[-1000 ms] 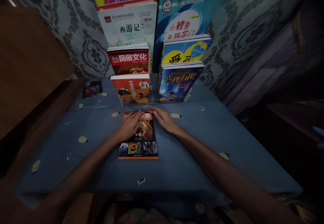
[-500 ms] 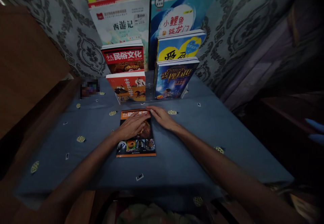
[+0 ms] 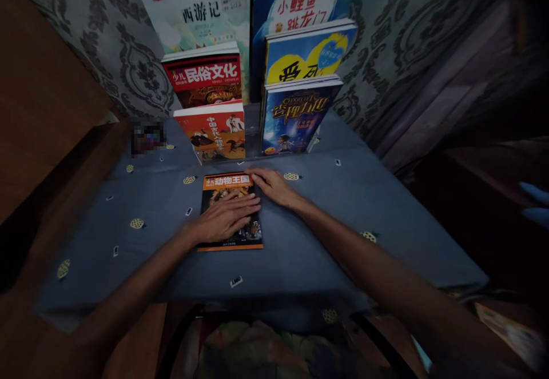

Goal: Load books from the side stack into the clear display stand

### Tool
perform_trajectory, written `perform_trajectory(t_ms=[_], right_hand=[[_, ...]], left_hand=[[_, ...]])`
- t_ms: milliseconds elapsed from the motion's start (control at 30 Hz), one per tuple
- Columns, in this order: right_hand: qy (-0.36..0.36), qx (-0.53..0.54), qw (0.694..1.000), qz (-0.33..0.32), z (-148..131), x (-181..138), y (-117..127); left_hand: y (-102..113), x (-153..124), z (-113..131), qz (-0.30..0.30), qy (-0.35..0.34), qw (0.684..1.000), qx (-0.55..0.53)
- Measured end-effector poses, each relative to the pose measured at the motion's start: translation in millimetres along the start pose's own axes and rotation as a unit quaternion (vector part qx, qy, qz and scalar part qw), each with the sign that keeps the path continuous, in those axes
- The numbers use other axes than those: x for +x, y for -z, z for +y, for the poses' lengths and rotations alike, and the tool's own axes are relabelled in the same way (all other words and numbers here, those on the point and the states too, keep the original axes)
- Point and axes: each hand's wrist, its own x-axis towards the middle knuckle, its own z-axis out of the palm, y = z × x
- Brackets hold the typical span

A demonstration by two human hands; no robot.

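An orange-edged animal book [image 3: 227,184] lies flat on the blue tablecloth [image 3: 326,224] in front of me. My left hand [image 3: 223,216] rests flat across the book's cover with fingers stretched out, hiding most of the picture. Beside the book's upper right corner my right hand [image 3: 273,186] lies on the cloth, its fingers extended and touching the book's edge. Neither hand holds anything.
A tiered stand of upright books rises at the table's back: a red book [image 3: 213,133] and a dark blue one [image 3: 295,119] in the front row, more behind. Patterned wallpaper [image 3: 128,64] backs them. Brown wooden furniture [image 3: 38,99] stands at left.
My left hand has slid down the cover toward me, uncovering the book's title strip. My right hand stays at the book's upper right corner. The view has tilted downward.
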Motion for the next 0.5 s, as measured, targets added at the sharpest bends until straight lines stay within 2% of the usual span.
perform_trajectory(t_ms=[233,500], right_hand=[[-0.005,0.0,1.0,-0.003,-4,-1,0],[0.0,-0.011,1.0,-0.006,-1,-1,-2]], left_hand=[[-2,-16,22,-0.032,-0.012,0.999,-0.024],[-7,-33,43,-0.032,-0.047,0.998,-0.026]])
